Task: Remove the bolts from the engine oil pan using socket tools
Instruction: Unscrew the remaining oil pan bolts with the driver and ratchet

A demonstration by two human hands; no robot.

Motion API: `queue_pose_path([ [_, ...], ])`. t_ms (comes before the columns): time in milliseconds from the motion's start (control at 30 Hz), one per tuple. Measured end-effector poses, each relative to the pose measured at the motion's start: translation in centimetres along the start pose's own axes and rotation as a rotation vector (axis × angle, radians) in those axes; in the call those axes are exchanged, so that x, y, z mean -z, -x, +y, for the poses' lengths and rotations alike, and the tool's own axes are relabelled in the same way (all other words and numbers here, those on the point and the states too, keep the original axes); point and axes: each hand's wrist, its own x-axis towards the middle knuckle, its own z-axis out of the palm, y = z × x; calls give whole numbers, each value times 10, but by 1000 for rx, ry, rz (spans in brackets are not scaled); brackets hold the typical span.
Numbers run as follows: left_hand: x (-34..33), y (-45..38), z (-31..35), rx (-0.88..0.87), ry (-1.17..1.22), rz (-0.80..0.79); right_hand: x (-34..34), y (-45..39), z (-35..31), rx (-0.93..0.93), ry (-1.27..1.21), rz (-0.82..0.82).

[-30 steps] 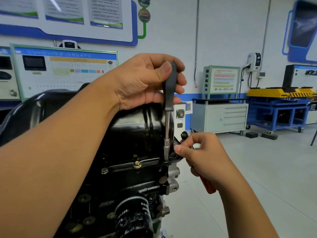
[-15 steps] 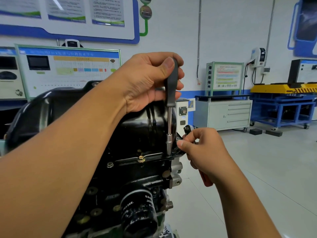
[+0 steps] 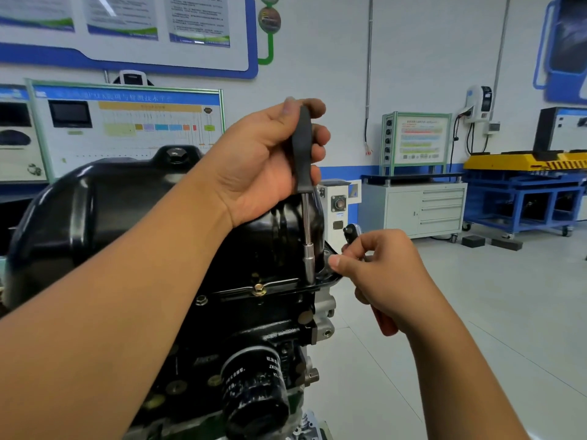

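Observation:
The black oil pan (image 3: pixel 127 201) sits on top of the upturned engine. My left hand (image 3: pixel 260 166) grips the black handle of a socket driver (image 3: pixel 301 147) that stands upright. Its steel socket (image 3: pixel 308 262) is down on the pan's flange at the right corner. My right hand (image 3: pixel 387 277) is just right of the socket, thumb tip close to it. It holds a ratchet: the head (image 3: pixel 352 232) pokes out above the fingers and the red handle (image 3: pixel 384 322) below the palm. A brass-coloured bolt (image 3: pixel 259 289) and a darker bolt (image 3: pixel 201 300) sit in the flange further left.
A black oil filter (image 3: pixel 254 395) juts out of the engine block below the flange. The drain plug (image 3: pixel 174 154) is at the pan's top. A grey drawer cabinet (image 3: pixel 425 211) and a blue and yellow bench (image 3: pixel 524 192) stand against the far wall across a pale floor.
My left fingers have shifted round the driver handle while the socket stays on the flange corner. My right hand stays beside the socket. My view has drifted slightly.

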Motion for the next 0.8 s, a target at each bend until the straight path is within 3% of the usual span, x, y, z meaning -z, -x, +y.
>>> queue_pose_path([
  [233,1,3,-1,34,76,-31,-5,-1,-5,82,276,23],
  [433,-4,4,0,-12,14,-53,2,0,-10,124,330,1],
  [633,1,4,-5,-49,89,-47,8,-17,-41,130,712,-243],
  [800,2,3,-7,-58,120,-20,17,-22,-47,99,663,-307],
])
